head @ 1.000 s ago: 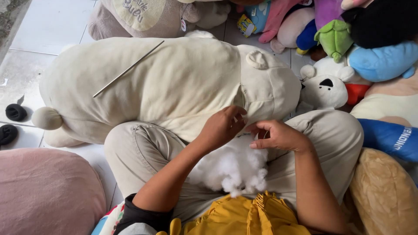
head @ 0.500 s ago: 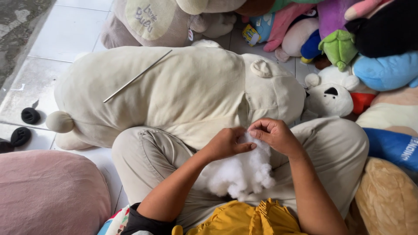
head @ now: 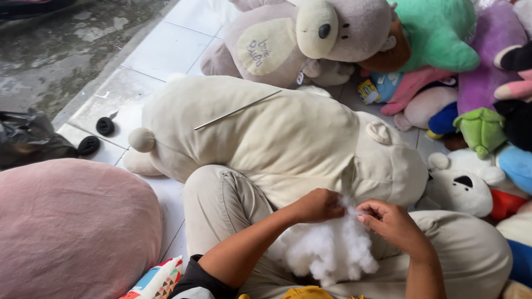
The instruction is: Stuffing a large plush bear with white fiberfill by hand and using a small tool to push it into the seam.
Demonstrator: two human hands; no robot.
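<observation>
A big cream plush bear [head: 288,133] lies on its front across the tiled floor, its head to the right against my knee. A heap of white stuffing fibre [head: 327,252] rests in my lap. My left hand [head: 320,205] pinches the top of the heap on its left side. My right hand [head: 392,222] pinches the same tuft from the right, just below the bear's neck. A thin metal rod [head: 238,110] lies loose on the bear's back.
A grey-brown plush [head: 288,41] sits behind the bear. Many coloured plush toys [head: 471,83] are piled at the right, with a white bear head [head: 460,191] near my knee. A pink cushion [head: 66,227] fills the lower left. Two black discs [head: 97,135] and a dark bag [head: 25,141] lie at the left.
The view has swung left and up, so everything sits lower and further right. Both hands came together on the top of the stuffing heap and stay there, pulling at it.
</observation>
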